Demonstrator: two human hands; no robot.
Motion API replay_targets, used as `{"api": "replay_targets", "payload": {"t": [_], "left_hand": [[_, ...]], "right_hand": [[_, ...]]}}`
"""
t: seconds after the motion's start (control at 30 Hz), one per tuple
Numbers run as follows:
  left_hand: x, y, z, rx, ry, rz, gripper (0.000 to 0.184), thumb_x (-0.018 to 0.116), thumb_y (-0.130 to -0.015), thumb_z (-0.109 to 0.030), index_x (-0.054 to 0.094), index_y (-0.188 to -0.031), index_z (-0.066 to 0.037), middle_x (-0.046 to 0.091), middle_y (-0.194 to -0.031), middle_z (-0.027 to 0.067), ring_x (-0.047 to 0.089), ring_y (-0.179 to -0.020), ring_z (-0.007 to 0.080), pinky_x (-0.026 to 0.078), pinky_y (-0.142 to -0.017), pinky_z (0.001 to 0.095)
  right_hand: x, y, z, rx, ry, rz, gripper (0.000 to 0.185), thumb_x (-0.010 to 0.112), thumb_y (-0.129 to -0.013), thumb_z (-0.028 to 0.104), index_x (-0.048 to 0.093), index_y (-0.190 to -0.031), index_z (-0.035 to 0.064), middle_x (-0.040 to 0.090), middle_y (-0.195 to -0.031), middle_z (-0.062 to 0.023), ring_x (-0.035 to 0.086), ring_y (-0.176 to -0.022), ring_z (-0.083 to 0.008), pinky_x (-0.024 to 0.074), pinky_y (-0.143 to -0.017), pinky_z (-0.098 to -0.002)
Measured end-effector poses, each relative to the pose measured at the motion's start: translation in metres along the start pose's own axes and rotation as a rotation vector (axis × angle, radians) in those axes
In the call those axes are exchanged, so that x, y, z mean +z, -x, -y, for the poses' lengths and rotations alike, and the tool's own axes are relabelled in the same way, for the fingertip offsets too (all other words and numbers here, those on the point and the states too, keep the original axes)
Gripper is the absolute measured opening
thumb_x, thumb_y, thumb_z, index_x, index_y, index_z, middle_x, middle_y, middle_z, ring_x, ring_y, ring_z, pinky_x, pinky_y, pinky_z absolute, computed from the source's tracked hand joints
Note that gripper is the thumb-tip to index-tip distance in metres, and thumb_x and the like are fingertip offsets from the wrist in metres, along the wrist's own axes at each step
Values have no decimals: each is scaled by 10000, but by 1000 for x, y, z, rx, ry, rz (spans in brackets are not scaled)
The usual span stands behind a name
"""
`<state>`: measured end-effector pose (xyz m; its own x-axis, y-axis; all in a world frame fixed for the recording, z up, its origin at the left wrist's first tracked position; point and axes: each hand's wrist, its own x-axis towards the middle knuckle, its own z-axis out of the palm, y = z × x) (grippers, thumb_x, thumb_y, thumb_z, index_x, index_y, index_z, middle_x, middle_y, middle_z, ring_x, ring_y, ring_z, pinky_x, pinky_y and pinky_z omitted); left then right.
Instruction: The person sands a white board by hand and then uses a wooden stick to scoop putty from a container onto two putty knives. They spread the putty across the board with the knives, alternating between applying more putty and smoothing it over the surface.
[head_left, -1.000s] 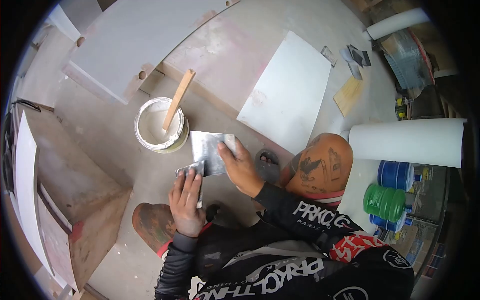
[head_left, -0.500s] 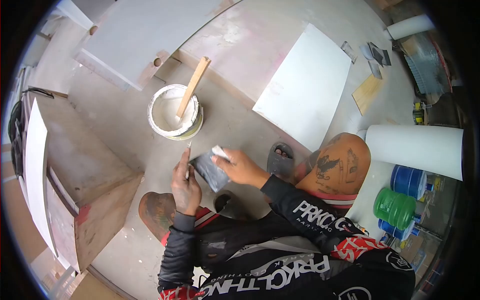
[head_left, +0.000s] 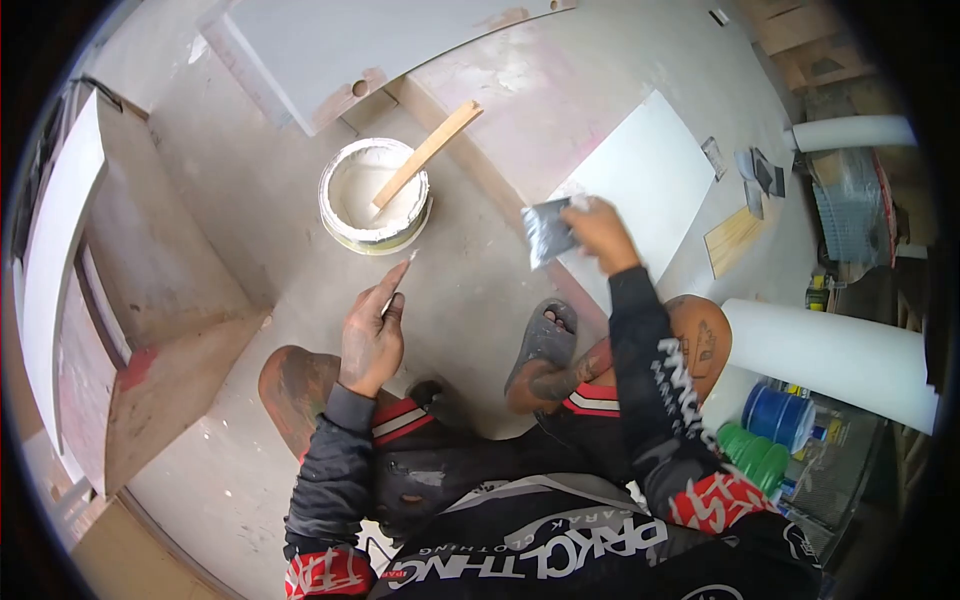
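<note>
My right hand (head_left: pixel 602 232) grips a flat grey metal scraper plate (head_left: pixel 550 233), held over the near left edge of a white sheet (head_left: pixel 650 180). Below the bucket, my left hand (head_left: pixel 372 338) holds a thin scraper (head_left: pixel 411 257) seen edge-on, with a bit of white on its tip. The round bucket (head_left: pixel 345 235) contains white paste (head_left: pixel 365 190), and a wooden stick (head_left: pixel 430 152) leans in it across the rim.
A grey panel (head_left: pixel 330 45) lies at the top. On the left stands a wooden box-like piece (head_left: pixel 165 240). A yellowish wood piece (head_left: pixel 733 242) and dark scraps (head_left: pixel 766 175) lie right of the sheet. White rolls (head_left: pixel 830 350) and blue (head_left: pixel 777 418) and green jugs (head_left: pixel 752 458) are at right.
My right hand has moved up and right with its plate, away from my left hand, to the white sheet. The two scrapers are now far apart. The view has shifted.
</note>
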<state>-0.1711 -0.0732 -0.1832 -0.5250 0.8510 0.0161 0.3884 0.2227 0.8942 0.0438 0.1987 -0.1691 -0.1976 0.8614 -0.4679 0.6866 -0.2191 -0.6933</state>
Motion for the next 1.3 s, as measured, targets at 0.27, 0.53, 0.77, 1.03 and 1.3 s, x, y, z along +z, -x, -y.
{"api": "replay_targets", "payload": {"t": [0.27,0.53,0.77,1.03,1.3], "left_hand": [[-10,-8,-14,-77,7,200,412,552,-942,-86,552,-1344,-176,656,-1028,199,622,-968,346,491,-869,402],[-8,-8,2,-78,52,169,406,518,-968,-117,542,-1368,-185,651,-932,216,654,-881,302,489,-828,373],[-1,8,-12,-18,199,37,453,537,-923,-13,542,-1363,-120,639,-1162,188,638,-983,305,487,-888,358],[14,23,-34,198,-259,-2,718,582,-670,88,530,-1356,-116,550,-1381,57,541,-1155,315,419,-948,407],[8,16,-28,110,-34,-139,657,539,-707,178,556,-1322,-52,589,-1287,170,588,-1070,361,479,-924,401]], "right_hand": [[-29,-77,18,140,249,111,163,666,-746,141,605,-744,-10,517,-638,-54,423,-444,-130,318,-370,-277],[0,-66,20,10,663,522,332,710,-769,269,696,-915,-29,612,-737,-94,514,-524,-169,422,-436,-313],[80,69,-12,-331,4,207,342,564,-935,118,489,-1206,-78,619,-1081,-123,570,-995,-167,455,-878,-300],[97,105,27,-489,-262,298,192,512,-983,153,560,-1045,-21,628,-852,-60,543,-762,-109,465,-691,-313],[99,101,29,-359,-101,223,210,550,-957,183,568,-1019,-17,610,-765,-175,592,-682,-239,469,-625,-384]]}}
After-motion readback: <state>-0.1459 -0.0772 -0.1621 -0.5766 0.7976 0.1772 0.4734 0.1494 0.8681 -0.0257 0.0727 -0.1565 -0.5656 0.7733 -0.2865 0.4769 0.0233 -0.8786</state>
